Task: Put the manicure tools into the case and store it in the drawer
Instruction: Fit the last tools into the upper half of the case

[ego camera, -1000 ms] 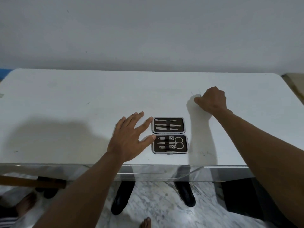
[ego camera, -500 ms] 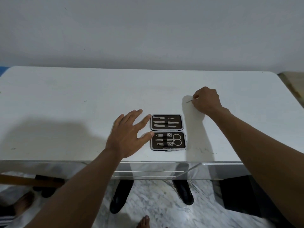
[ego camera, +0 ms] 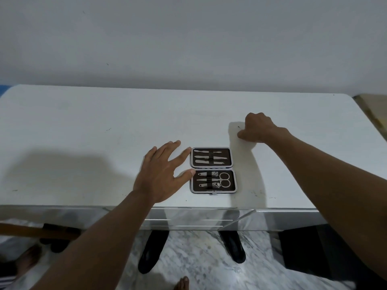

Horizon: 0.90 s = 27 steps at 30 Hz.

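Observation:
The open manicure case (ego camera: 213, 192) lies flat near the front edge of the white tabletop (ego camera: 83, 132). Several metal tools are strapped into its two dark halves, among them scissors (ego camera: 224, 180) and a nail clipper (ego camera: 210, 185). My left hand (ego camera: 161, 174) rests open on the table, its thumb and forefinger touching the case's left edge. My right hand (ego camera: 258, 128) is closed in a fist on the table behind and to the right of the case. A tiny dark tip (ego camera: 238, 127) shows beside its fingers; what it holds is otherwise hidden.
The mirrored drawer front (ego camera: 188, 220) runs under the table's front edge. Below it are a marble floor (ego camera: 199, 264), two black shoes (ego camera: 152, 250) and a bare toe. A grey wall stands behind the table.
A thin metal tool stuck out of my right hand's fingers half a second ago; now only a speck shows. The right hand has shifted slightly. The left hand and case stay put.

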Available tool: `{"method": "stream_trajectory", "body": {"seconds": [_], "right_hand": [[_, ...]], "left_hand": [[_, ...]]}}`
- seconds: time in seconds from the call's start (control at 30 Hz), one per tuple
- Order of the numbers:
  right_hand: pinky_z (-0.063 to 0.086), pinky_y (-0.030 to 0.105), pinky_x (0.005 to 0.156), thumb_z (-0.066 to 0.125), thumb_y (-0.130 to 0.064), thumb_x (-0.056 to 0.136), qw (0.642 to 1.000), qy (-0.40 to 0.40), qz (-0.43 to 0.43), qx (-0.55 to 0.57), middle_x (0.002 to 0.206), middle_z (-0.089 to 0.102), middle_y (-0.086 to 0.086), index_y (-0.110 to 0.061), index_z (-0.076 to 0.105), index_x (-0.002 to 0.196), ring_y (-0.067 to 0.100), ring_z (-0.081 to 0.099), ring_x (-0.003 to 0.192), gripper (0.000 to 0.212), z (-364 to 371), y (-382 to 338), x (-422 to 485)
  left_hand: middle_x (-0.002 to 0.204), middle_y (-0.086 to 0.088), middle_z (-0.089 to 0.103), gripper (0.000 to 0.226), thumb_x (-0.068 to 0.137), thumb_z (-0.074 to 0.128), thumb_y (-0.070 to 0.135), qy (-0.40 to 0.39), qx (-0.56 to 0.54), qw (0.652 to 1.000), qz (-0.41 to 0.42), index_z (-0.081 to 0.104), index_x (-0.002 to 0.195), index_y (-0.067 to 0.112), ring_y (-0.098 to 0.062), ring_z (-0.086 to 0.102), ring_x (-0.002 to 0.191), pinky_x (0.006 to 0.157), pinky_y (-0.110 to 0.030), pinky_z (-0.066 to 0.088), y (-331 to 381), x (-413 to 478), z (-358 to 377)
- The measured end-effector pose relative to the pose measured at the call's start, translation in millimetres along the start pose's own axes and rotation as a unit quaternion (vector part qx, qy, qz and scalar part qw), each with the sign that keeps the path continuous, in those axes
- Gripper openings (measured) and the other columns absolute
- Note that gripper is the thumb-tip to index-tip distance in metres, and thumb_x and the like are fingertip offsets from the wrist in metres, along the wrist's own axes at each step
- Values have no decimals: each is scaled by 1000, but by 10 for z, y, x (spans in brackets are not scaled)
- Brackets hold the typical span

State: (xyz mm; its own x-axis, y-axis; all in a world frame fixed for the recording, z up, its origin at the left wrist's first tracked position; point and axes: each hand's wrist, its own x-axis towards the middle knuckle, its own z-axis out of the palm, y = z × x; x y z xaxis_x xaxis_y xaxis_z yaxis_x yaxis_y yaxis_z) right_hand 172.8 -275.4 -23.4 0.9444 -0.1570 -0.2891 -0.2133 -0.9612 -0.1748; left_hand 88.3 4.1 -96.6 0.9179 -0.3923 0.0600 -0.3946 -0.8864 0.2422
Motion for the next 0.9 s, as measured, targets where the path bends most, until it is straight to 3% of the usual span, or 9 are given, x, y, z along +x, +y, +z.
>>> {"method": "stream_trajectory", "body": {"seconds": [0.13,0.23,0.3,0.37,0.43,0.53,0.67,0.83,0.9], "right_hand": [[43,28,61,64,-25,76,994,22,29,101,73,61,14,-1,57,72,32,60,76,25,-27,108,6],[46,26,55,65,-8,73,969,40,51,240,66,61,14,-2,63,79,27,58,60,9,-14,239,-101],[50,22,45,62,4,75,941,11,40,336,64,60,15,1,64,86,24,57,52,12,-27,261,-211],[61,25,57,62,10,79,917,-16,14,397,75,63,19,8,67,93,27,61,65,15,-63,231,-307],[62,31,75,64,9,81,906,-19,-12,422,85,67,23,9,69,96,28,64,76,16,-108,181,-399],[57,34,78,71,0,78,928,-7,-62,367,84,73,18,-1,73,94,25,70,75,17,-157,99,-521],[46,17,62,73,-17,80,975,41,-143,166,74,70,0,-16,76,87,13,64,67,8,-144,-46,-616],[38,26,72,69,-27,84,982,53,-174,39,93,50,-1,-25,74,90,19,59,81,8,-24,-85,-633],[36,24,67,66,-22,86,984,33,-170,32,90,58,1,-21,74,91,19,59,81,9,4,-100,-639]], "left_hand": [[160,8,20,69,88,14,75,3,3,1000,-2,23,149,44,-12,12,147,120,-42,8,-22,4,4],[160,8,21,69,88,15,75,6,4,1000,-1,24,148,44,-12,13,147,120,-43,9,-19,7,19],[160,8,22,68,88,16,75,9,1,1000,-1,25,148,44,-12,13,147,120,-43,10,-16,3,22],[160,8,22,67,89,17,74,9,1,1000,-2,26,148,44,-12,14,147,120,-43,10,-21,-7,22],[160,8,22,67,89,17,74,5,3,1000,-2,25,148,44,-12,13,147,120,-42,9,-18,-17,27],[160,7,21,67,89,16,74,-1,-1,1000,-1,24,148,44,-12,12,148,119,-42,7,-7,-29,33],[160,8,21,68,89,16,75,3,-4,1000,-1,25,148,44,-12,13,147,119,-41,7,-19,-39,13],[160,7,23,69,88,15,76,10,-2,1000,2,27,148,44,-13,16,147,119,-42,9,-16,-43,37],[159,7,24,68,88,16,75,13,-5,1000,2,28,147,44,-14,17,147,119,-42,10,-19,-30,35]]}}
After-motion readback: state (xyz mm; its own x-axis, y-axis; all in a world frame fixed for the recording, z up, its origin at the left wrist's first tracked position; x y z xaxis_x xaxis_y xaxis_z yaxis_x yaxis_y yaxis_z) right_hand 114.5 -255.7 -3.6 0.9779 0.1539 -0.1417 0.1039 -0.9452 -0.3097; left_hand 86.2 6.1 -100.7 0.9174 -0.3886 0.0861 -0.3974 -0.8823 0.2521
